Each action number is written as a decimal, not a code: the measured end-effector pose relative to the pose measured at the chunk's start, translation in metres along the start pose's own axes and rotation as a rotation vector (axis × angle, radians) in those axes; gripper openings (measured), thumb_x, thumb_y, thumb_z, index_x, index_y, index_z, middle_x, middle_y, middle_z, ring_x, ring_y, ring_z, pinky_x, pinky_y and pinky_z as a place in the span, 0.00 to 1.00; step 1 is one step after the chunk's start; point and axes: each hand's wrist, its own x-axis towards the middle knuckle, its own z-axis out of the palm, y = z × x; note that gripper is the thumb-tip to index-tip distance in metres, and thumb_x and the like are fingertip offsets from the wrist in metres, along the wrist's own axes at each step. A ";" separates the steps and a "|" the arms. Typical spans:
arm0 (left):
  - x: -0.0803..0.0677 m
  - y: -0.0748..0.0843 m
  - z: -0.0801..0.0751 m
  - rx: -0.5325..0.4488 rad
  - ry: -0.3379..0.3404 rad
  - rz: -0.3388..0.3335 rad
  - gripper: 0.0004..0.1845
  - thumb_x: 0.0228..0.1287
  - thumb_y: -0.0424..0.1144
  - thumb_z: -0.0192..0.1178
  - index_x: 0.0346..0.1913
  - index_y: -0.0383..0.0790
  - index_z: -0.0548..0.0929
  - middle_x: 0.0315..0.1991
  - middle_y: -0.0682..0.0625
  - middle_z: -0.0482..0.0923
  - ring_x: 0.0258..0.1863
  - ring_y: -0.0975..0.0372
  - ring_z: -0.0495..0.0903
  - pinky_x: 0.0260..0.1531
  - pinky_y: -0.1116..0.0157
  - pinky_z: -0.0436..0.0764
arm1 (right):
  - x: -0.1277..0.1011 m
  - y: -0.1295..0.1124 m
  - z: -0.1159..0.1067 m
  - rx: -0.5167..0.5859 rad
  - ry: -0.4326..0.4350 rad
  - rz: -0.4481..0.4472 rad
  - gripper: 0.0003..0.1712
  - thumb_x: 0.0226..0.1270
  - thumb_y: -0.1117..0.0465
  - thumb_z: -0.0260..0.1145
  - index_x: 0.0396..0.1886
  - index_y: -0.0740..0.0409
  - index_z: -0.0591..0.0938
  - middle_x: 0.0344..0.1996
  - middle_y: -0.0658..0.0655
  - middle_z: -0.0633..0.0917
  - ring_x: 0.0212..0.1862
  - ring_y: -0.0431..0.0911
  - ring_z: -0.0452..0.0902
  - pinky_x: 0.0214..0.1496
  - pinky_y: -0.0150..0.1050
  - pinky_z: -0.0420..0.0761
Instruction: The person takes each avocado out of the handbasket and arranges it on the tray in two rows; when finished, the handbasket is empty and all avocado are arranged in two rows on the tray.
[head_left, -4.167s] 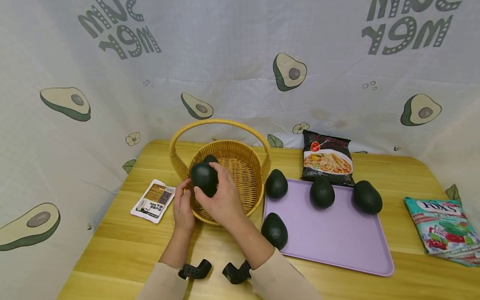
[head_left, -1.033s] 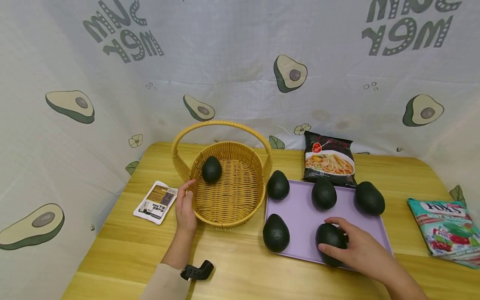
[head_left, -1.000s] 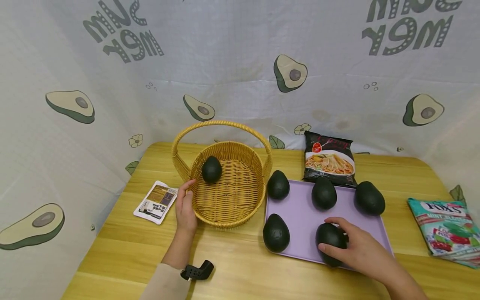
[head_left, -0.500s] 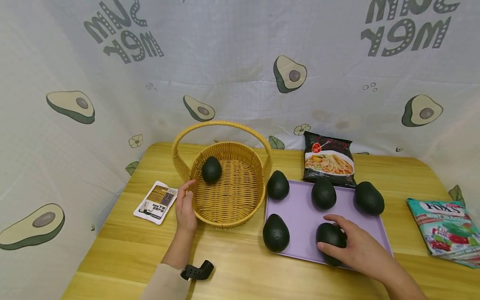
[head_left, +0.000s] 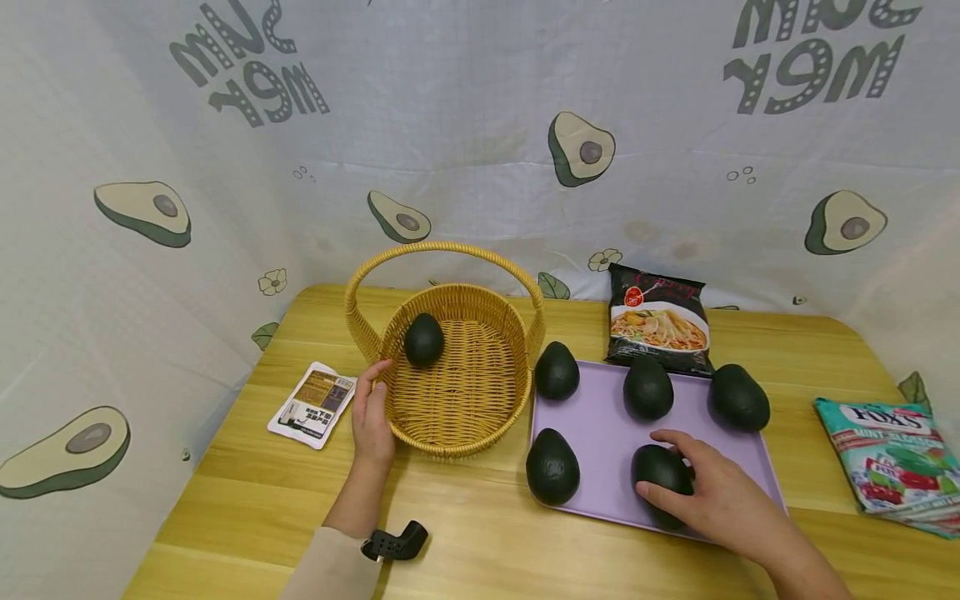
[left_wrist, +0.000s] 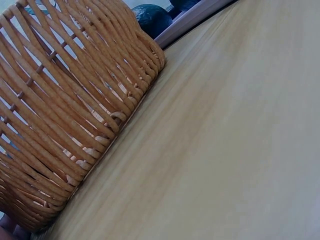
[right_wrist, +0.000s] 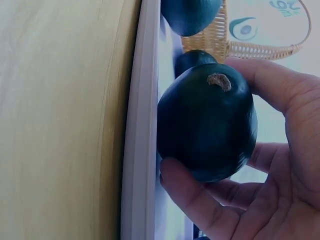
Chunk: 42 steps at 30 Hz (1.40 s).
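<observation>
My right hand [head_left: 701, 492] grips a dark green avocado [head_left: 658, 472] on the lilac tray [head_left: 720, 517]; the right wrist view shows the fingers [right_wrist: 200, 202] and thumb curled round that avocado [right_wrist: 207, 122] at the tray's rim [right_wrist: 137, 150]. My left hand [head_left: 371, 412] rests against the outer left wall of the wicker basket [head_left: 480, 433], fingers straight. One avocado [head_left: 423, 339] lies inside the basket. Several more avocados sit on the tray: [head_left: 552, 466], [head_left: 557, 369], [head_left: 647, 387], [head_left: 739, 397]. The left wrist view shows the basket's woven wall [left_wrist: 70, 110] on the wooden table [left_wrist: 225, 150].
A noodle packet [head_left: 658, 317] leans at the back behind the tray. A small sachet [head_left: 311, 403] lies left of the basket. A candy bag [head_left: 892, 462] lies at the far right. Avocado-print cloth walls surround the table.
4.2 s ago my right hand held an avocado over the basket; that hand has since crossed to the tray and grips an avocado there. Over the last second almost nothing has moved.
</observation>
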 end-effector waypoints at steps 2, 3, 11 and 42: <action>0.000 0.000 0.000 0.002 -0.002 -0.003 0.22 0.78 0.34 0.36 0.64 0.30 0.74 0.67 0.39 0.72 0.73 0.61 0.63 0.73 0.65 0.57 | 0.000 -0.001 0.000 0.001 -0.004 0.006 0.48 0.56 0.31 0.73 0.67 0.59 0.74 0.59 0.70 0.80 0.51 0.57 0.79 0.53 0.62 0.81; 0.000 0.000 0.000 0.001 -0.004 -0.003 0.22 0.78 0.34 0.36 0.64 0.30 0.74 0.67 0.39 0.71 0.73 0.61 0.62 0.73 0.64 0.56 | 0.001 -0.001 0.001 0.001 -0.007 0.010 0.49 0.56 0.31 0.73 0.67 0.59 0.74 0.59 0.71 0.80 0.52 0.57 0.79 0.53 0.63 0.81; 0.000 -0.002 -0.001 0.013 -0.001 0.008 0.22 0.78 0.34 0.37 0.64 0.30 0.74 0.68 0.38 0.71 0.74 0.60 0.62 0.73 0.63 0.56 | 0.001 0.000 0.000 -0.023 -0.011 0.019 0.50 0.57 0.30 0.71 0.67 0.60 0.74 0.57 0.71 0.81 0.48 0.55 0.79 0.51 0.61 0.82; 0.000 -0.002 0.000 0.035 0.008 0.007 0.21 0.77 0.34 0.37 0.63 0.30 0.75 0.67 0.38 0.72 0.75 0.55 0.61 0.75 0.56 0.54 | -0.007 -0.102 0.008 0.041 0.430 -0.335 0.28 0.57 0.55 0.79 0.58 0.48 0.82 0.51 0.49 0.83 0.53 0.49 0.81 0.52 0.56 0.82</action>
